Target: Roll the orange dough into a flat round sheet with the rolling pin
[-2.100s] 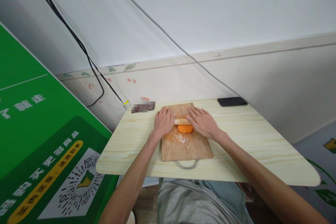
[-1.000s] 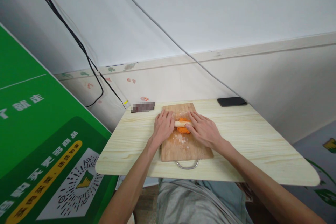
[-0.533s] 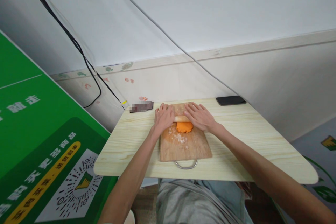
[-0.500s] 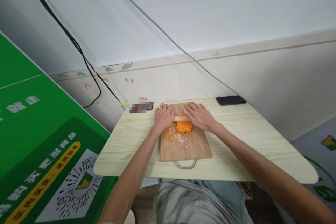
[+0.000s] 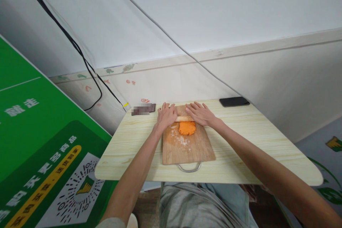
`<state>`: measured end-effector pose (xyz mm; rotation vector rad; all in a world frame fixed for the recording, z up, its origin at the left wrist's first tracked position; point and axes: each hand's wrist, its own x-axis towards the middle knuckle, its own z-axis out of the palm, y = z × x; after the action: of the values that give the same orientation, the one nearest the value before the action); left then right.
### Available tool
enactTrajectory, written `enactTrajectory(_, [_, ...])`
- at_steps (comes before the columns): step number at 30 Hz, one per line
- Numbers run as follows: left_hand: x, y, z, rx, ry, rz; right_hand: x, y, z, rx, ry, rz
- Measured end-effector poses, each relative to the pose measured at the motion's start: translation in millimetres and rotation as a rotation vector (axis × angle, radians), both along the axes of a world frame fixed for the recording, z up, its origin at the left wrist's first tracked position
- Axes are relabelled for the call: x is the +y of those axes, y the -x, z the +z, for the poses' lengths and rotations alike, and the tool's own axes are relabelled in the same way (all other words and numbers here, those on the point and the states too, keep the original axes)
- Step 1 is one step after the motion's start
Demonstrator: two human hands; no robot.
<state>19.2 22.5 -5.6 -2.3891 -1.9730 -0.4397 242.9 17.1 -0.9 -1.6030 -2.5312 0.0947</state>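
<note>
A light wooden rolling pin [image 5: 184, 118] lies crosswise near the far end of a wooden cutting board [image 5: 187, 153]. My left hand [image 5: 166, 114] presses on the pin's left end, palm down with the fingers stretched forward. Over its right end rests my right hand [image 5: 201, 113], its fingers flat and spread. Neither hand's fingers wrap around the pin, and its ends are hidden beneath them. Just on the near side of the pin sits a flattened piece of orange dough [image 5: 187, 128] with a cracked edge. White flour [image 5: 183, 140] dusts the board in front of it.
The board lies on a pale wood-grain table [image 5: 240, 142], its metal handle [image 5: 189, 169] toward me. A black phone [image 5: 234, 101] lies at the back right, and a partly blurred dark flat object [image 5: 152, 108] at the back left. A green sign [image 5: 53, 131] stands to the left; a wall is behind.
Both hands and the rolling pin have shifted slightly away from me, baring more of the orange dough's far side. The whole view has also shifted a little.
</note>
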Motion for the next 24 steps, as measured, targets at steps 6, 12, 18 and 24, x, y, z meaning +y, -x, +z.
enactTrajectory(6, [-13.1,1.2,-3.8,0.007,-0.05,-0.019,-19.2,2.2,0.5,0.008,-0.124,-0.009])
enactTrajectory(12, [-25.5,1.8,-2.2,0.018,-0.106,-0.038,-38.5,3.2,0.3,0.033,-0.187,-0.001])
enactTrajectory(18, [-34.5,1.7,-0.3,0.015,-0.127,-0.05,-53.1,3.9,2.2,0.064,-0.192,0.013])
enactTrajectory(24, [-42.2,2.4,-3.1,0.024,-0.15,-0.056,-61.6,4.8,2.6,0.08,-0.209,0.022])
